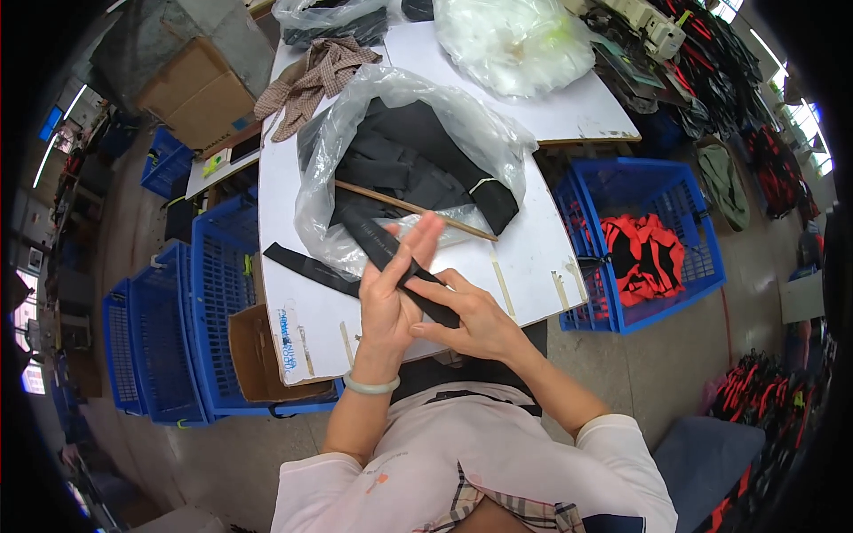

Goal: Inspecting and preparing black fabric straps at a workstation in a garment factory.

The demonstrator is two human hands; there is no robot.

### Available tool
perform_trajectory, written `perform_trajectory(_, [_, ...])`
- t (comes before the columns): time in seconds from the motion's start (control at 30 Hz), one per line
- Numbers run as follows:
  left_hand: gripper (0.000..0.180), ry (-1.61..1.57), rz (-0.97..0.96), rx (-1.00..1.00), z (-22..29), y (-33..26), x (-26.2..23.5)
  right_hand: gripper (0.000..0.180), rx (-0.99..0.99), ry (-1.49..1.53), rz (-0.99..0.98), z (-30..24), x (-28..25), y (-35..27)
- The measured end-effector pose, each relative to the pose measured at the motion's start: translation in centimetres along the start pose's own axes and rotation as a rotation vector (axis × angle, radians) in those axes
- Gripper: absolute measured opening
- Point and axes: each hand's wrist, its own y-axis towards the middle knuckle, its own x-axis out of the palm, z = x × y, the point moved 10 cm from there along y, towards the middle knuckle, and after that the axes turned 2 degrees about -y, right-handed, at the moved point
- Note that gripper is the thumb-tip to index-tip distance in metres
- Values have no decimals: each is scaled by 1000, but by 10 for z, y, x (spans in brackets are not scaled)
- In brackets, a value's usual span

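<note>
My left hand (391, 289) has its fingers stretched out flat against a long black fabric strip (378, 240), with a pale bangle on the wrist. My right hand (471, 315) pinches the near end of the same strip from the right. The strip runs up toward a clear plastic bag (355, 115) full of black fabric pieces (400, 160) on the white table (542, 240). A thin wooden stick (426, 213) lies across the bag's mouth. Another black strip (306, 266) rests flat on the table to the left.
Blue plastic crates (204, 302) stand left of the table, with a cardboard box (258, 355) beside them. At right a blue crate (657, 240) holds red and black cloth. A checked cloth (315, 75) and more plastic bags (515, 40) lie at the table's far end.
</note>
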Motion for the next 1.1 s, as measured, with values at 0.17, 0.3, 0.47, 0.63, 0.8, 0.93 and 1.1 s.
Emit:
perform_trajectory(0.17, [30,-66,-85,-147,-21,-7,15,47,-139,65,-116,-8,-4,25])
perform_trajectory(0.3, [12,-140,-20,-129,0,16,-22,62,-89,108,-340,-4,26,18])
perform_trajectory(0.47, [28,-220,184,-77,17,21,-29,62,14,-193,-144,-8,12,-8])
perform_trajectory(0.63, [27,54,44,-71,-2,15,-8,59,-2,-317,-107,18,21,7])
perform_trajectory(0.8, [36,-161,60,-134,-1,23,-10,52,-87,-383,-21,-12,14,17])
perform_trajectory(0.93, [34,-112,10,-96,12,26,-4,39,-7,-318,18,-15,7,-1])
perform_trajectory(1.1, [30,89,-117,-35,-4,-5,30,30,-216,-354,182,-8,9,10])
